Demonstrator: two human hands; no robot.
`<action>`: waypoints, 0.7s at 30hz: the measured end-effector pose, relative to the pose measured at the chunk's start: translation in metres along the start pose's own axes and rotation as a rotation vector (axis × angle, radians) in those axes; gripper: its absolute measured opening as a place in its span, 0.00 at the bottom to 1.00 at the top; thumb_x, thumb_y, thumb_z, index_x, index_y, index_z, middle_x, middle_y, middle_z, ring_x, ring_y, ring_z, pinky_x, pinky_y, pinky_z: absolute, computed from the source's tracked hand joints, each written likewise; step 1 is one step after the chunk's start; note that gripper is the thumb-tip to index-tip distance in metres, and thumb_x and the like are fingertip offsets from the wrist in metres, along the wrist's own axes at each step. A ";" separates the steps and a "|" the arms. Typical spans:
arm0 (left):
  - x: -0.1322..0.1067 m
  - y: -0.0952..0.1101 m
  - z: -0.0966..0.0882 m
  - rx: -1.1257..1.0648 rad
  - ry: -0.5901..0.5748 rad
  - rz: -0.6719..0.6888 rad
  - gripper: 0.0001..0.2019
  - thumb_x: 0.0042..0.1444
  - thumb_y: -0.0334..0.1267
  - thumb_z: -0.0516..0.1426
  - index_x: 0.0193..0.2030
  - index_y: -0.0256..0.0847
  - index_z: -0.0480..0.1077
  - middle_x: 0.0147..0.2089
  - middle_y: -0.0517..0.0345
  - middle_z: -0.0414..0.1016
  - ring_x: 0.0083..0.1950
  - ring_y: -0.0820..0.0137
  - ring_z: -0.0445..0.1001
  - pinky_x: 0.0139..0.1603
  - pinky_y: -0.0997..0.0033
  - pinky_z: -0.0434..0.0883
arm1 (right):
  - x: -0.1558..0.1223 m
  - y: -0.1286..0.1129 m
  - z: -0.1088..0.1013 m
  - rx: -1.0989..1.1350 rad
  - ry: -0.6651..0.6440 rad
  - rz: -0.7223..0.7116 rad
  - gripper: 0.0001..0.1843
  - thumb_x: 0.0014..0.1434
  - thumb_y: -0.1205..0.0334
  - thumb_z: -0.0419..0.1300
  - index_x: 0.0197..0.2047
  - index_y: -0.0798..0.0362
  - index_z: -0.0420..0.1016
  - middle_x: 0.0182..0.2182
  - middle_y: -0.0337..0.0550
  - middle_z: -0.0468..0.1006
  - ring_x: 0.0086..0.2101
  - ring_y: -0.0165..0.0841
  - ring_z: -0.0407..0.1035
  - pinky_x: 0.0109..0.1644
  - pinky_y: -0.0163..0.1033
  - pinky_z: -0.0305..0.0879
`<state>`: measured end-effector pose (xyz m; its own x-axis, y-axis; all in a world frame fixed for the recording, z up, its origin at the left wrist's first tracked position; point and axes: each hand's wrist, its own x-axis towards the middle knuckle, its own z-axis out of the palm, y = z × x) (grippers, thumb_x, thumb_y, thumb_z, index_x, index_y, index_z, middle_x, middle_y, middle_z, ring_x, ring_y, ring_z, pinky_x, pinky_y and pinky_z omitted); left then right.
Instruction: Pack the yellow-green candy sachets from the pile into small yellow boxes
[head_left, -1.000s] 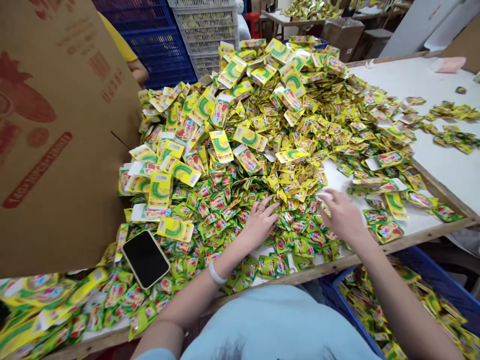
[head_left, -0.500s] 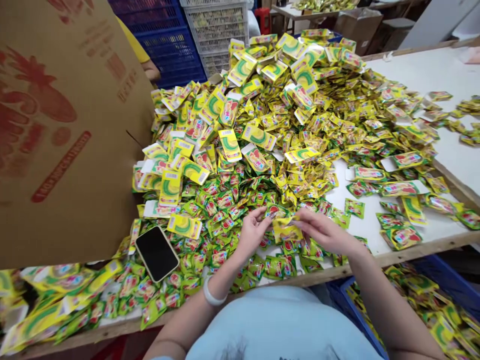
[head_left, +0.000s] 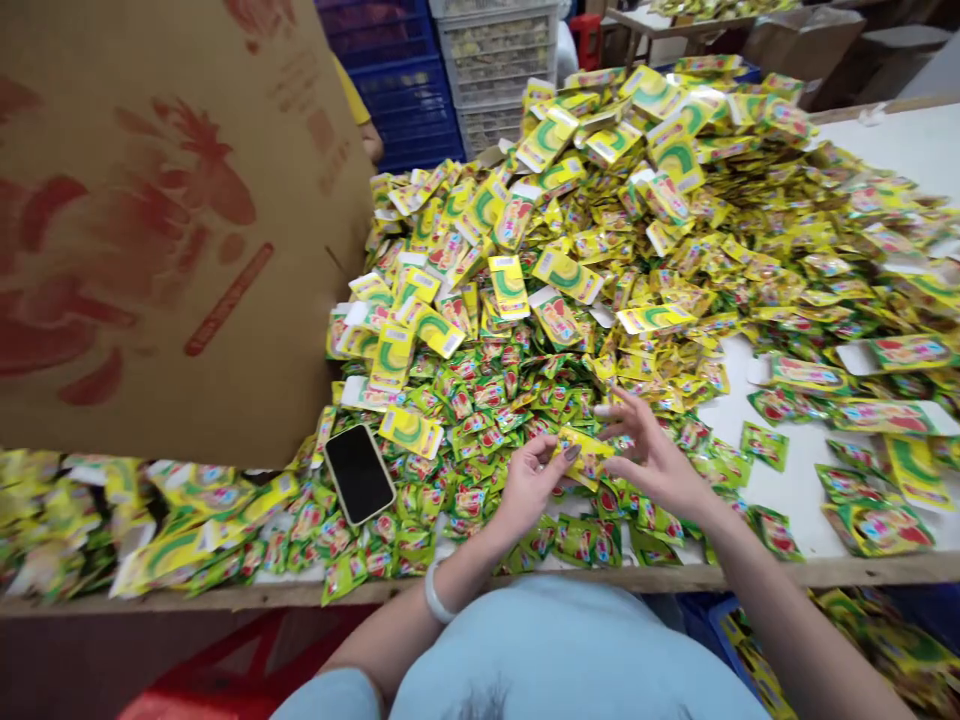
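Note:
My left hand pinches a small yellow packet between thumb and fingers, just above the heap at the table's front. At the packet's other side is my right hand, its fingers spread and raised; whether its thumb touches the packet I cannot tell. Below both hands lie green sachets with red fruit prints. Farther back, yellow sachets are piled among flat yellow cartons with white flaps, some of them open.
A large brown cardboard box with red print stands at the left. Beside it a phone lies on the sachets. Blue crates and white crates are stacked behind. Under the table sits a filled blue crate; a red stool is front left.
My right hand has loosened from the yellow packet and its fingers have spread. My left hand keeps the packet. The view has swung left, so the scene sits farther right.

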<state>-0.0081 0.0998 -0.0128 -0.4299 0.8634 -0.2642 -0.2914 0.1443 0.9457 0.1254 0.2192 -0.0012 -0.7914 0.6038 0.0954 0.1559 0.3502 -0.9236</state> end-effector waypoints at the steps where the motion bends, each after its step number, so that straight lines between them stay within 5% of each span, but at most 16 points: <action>1: -0.002 -0.004 0.001 0.035 0.021 0.050 0.22 0.53 0.57 0.63 0.38 0.37 0.75 0.35 0.56 0.75 0.37 0.68 0.74 0.40 0.68 0.75 | -0.004 0.006 0.011 0.172 -0.035 0.034 0.30 0.60 0.46 0.62 0.61 0.51 0.66 0.52 0.52 0.77 0.43 0.38 0.76 0.43 0.43 0.74; 5: -0.008 -0.002 -0.023 0.417 0.071 0.319 0.18 0.62 0.51 0.56 0.49 0.40 0.76 0.50 0.47 0.72 0.54 0.61 0.72 0.53 0.61 0.73 | -0.016 0.017 0.039 0.511 -0.007 0.188 0.18 0.58 0.47 0.65 0.44 0.52 0.78 0.38 0.46 0.83 0.37 0.38 0.77 0.42 0.44 0.77; 8: -0.011 0.020 -0.085 0.929 0.119 0.494 0.22 0.64 0.37 0.51 0.65 0.44 0.66 0.61 0.44 0.67 0.65 0.57 0.65 0.66 0.49 0.64 | -0.018 0.022 0.026 0.495 0.110 0.248 0.16 0.58 0.47 0.66 0.38 0.52 0.77 0.25 0.41 0.80 0.24 0.33 0.72 0.27 0.39 0.72; 12: -0.011 0.047 -0.189 1.590 0.200 0.326 0.33 0.50 0.24 0.53 0.65 0.41 0.65 0.73 0.41 0.54 0.77 0.45 0.38 0.72 0.33 0.40 | -0.014 0.029 -0.002 0.471 0.226 0.294 0.17 0.56 0.47 0.68 0.37 0.50 0.70 0.16 0.32 0.72 0.15 0.27 0.61 0.17 0.32 0.55; 15: -0.004 0.048 -0.229 1.658 0.155 0.296 0.31 0.48 0.29 0.55 0.63 0.39 0.66 0.74 0.40 0.54 0.78 0.44 0.36 0.72 0.32 0.40 | -0.013 0.031 -0.007 0.495 0.210 0.332 0.20 0.55 0.45 0.68 0.38 0.51 0.70 0.16 0.32 0.72 0.14 0.25 0.60 0.16 0.31 0.53; 18: 0.004 0.044 -0.215 1.352 0.216 0.428 0.24 0.51 0.36 0.56 0.56 0.38 0.67 0.68 0.41 0.64 0.75 0.47 0.49 0.73 0.39 0.47 | -0.011 0.027 -0.007 0.543 0.167 0.327 0.20 0.55 0.43 0.67 0.37 0.50 0.69 0.17 0.32 0.72 0.15 0.27 0.63 0.16 0.32 0.57; 21: 0.005 0.039 -0.155 0.751 0.296 0.433 0.13 0.54 0.42 0.55 0.44 0.40 0.71 0.49 0.46 0.78 0.56 0.56 0.75 0.62 0.51 0.68 | -0.012 0.012 -0.012 0.556 0.179 0.258 0.19 0.56 0.44 0.67 0.38 0.50 0.70 0.18 0.32 0.72 0.16 0.27 0.64 0.17 0.32 0.60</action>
<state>-0.1542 0.0344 -0.0068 -0.6040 0.7708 0.2026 0.5343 0.2029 0.8206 0.1439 0.2251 -0.0088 -0.6513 0.7459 -0.1394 -0.0403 -0.2174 -0.9752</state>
